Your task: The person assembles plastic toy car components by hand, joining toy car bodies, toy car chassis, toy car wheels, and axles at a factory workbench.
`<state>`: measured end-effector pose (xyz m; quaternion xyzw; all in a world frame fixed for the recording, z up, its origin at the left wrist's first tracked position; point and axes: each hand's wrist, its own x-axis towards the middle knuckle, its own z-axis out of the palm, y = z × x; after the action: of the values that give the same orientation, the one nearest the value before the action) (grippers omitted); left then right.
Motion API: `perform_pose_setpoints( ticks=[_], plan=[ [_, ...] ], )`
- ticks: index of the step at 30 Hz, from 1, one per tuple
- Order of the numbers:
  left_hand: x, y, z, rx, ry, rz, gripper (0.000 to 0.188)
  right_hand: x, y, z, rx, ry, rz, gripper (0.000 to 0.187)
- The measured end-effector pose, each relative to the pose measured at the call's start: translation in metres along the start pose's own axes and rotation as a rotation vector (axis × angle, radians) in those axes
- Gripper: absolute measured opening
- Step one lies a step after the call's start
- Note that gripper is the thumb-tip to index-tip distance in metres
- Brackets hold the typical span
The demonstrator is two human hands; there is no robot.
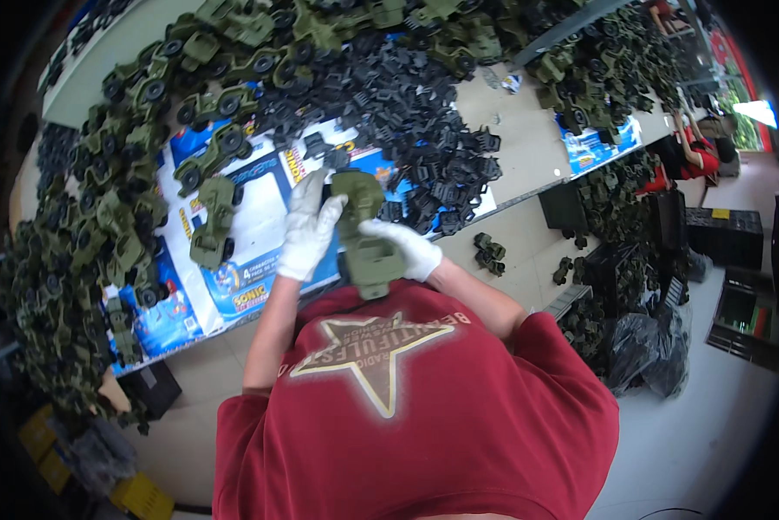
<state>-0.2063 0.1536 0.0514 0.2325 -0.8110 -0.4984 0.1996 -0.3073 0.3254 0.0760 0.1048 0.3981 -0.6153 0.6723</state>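
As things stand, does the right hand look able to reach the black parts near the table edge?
Probably yes: the black parts lie just beyond the right hand, and nothing seems to block the way, though it may first have to release the green toy vehicle.

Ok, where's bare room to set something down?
Bare tabletop lies between the black parts pile and the right-hand green vehicles. A smaller patch of printed cardboard shows between the left hand and the loose vehicle beside it. The far-left end is crowded.
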Motion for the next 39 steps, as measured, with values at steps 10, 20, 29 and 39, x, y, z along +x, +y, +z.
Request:
perform_pose_setpoints(
  ticks=[10, 20, 29, 39],
  plan=[
    [0.006, -0.043, -0.133, 0.749, 0.527, -0.288, 0.052, -0.207, -0.345, -0.150, 0.132, 0.288, -1.455, 0.064],
    [-0.022, -0.116, -0.129, 0.669, -0.003, -0.644, 0.098, 0.050, -0.124, -0.073, -1.515, 0.651, -0.813, 0.034],
    [-0.009, -0.093, -0.089, 0.171, -0.003, -0.608, 0.088, 0.183, -0.052, -0.015, -2.132, 0.570, -0.549, 0.039],
    [-0.031, -0.127, -0.065, -0.283, 0.076, -0.555, 0.076, 0.131, -0.029, 0.032, -1.934, 0.721, -0.373, 0.043]
  ],
)
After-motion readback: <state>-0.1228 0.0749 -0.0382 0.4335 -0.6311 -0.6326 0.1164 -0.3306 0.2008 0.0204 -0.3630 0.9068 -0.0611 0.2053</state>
